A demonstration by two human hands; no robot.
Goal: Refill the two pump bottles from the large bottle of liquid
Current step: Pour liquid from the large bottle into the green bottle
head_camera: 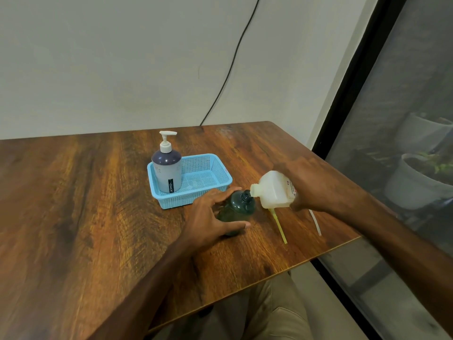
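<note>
My right hand (311,185) grips the large whitish bottle (274,190), tipped on its side with its open neck against the mouth of a dark green bottle (239,207). That green bottle stands uncapped on the table, and my left hand (210,214) wraps around its left side. A grey-and-navy pump bottle (167,169) with a white pump stands upright in the left end of a blue basket (213,173). A yellowish pump tube (279,225) lies on the table under the large bottle.
A white tube (316,223) lies near the wooden table's right edge (343,244). A black cable (230,67) hangs down the wall behind. A dark window frame and plant pots (416,182) stand to the right. My lap shows below the table.
</note>
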